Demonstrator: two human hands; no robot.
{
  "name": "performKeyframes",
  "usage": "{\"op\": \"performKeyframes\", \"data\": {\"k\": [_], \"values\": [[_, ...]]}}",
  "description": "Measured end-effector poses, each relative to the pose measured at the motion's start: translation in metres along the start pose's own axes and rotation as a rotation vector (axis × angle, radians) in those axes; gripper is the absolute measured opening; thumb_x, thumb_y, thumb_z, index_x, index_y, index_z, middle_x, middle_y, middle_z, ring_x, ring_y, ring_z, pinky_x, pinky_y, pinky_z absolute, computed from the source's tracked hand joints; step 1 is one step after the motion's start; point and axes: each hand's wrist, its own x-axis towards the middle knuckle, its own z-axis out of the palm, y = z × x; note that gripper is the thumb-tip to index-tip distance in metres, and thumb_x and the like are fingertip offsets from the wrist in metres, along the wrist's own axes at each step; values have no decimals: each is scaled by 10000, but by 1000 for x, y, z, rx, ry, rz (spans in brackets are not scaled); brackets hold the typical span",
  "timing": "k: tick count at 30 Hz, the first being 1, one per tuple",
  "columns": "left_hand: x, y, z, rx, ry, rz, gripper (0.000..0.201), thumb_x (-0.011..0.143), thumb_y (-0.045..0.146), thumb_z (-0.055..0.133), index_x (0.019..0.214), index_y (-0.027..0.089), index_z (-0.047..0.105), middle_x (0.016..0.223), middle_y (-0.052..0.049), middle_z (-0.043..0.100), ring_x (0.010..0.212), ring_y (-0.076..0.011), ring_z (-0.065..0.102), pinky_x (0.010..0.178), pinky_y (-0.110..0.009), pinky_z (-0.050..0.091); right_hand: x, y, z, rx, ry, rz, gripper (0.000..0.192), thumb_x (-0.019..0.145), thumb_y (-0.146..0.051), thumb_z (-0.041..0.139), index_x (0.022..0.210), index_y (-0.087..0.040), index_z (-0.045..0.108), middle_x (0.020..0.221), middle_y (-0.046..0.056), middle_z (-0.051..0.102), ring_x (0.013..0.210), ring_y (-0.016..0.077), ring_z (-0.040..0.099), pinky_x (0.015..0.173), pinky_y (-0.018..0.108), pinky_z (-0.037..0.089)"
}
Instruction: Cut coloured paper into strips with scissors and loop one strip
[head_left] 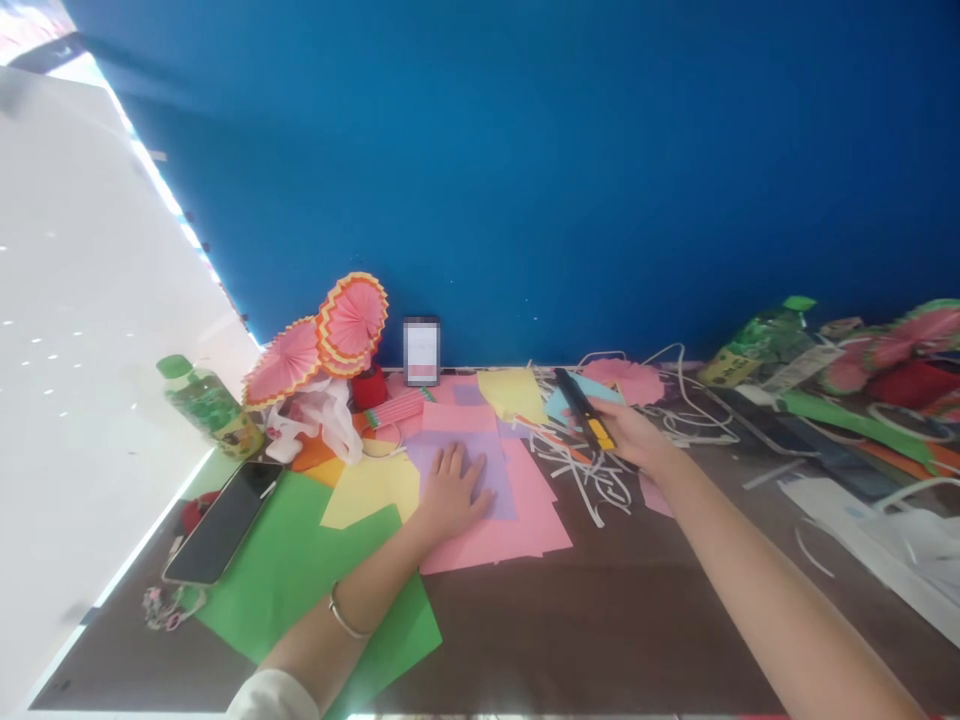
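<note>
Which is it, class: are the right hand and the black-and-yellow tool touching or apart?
Touching. The head view shows the right hand holding the black-and-yellow tool, gripping it beside its yellow part.

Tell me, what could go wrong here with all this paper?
The purple paper under the left hand lies on loose pink sheets, so the pile might slide if that hand shifts. The black-and-yellow tool in the right hand is close to tangled white strips and could snag them. The phone at left lies partly on the green sheet, so a tug there may drag it.
</note>
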Motion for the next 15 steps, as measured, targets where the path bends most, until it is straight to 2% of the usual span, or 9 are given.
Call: {"op": "performKeyframes", "data": {"k": [3,5,9,12,15], "values": [[-1,1,-2,9,-7,-6,586,870,529,192,1368,231,277,1430,-117,263,1333,-301,159,1056,-536,124,-5,-5,3,324,-225,135,343,821,-248,399,1106,-94,512,1016,190,632,727,213,628,620,312,500],[-1,2,-3,18,-15,-16,583,868,534,195,1367,243,276,1428,-112,268,1332,-304,161,1049,-564,87,-8,-11,5,351,-270,119,402,777,-211,476,1172,-130,470,1083,174,608,789,211,623,650,301,505],[-2,5,-8,15,-42,-49,573,861,546,201,1367,284,266,1443,-77,246,1337,-290,145,1048,-572,20,-13,-27,20,115,-377,28,379,778,-320,540,1105,-130,526,978,137,638,884,229,607,737,308,500],[-2,6,-11,4,-34,-102,573,837,584,232,1348,333,300,1452,-41,229,1340,-339,73,1033,-593,-11,-15,-37,42,-141,-391,-104,393,810,-354,489,1138,-138,512,854,96,655,765,207,614,685,310,493],[-3,7,-13,-23,-29,-128,582,813,616,260,1334,363,320,1460,-17,208,1330,-392,-10,1023,-605,-9,-13,-44,64,-371,-377,-224,392,829,-342,452,1177,-169,507,881,85,664,720,198,608,657,301,478]]}}
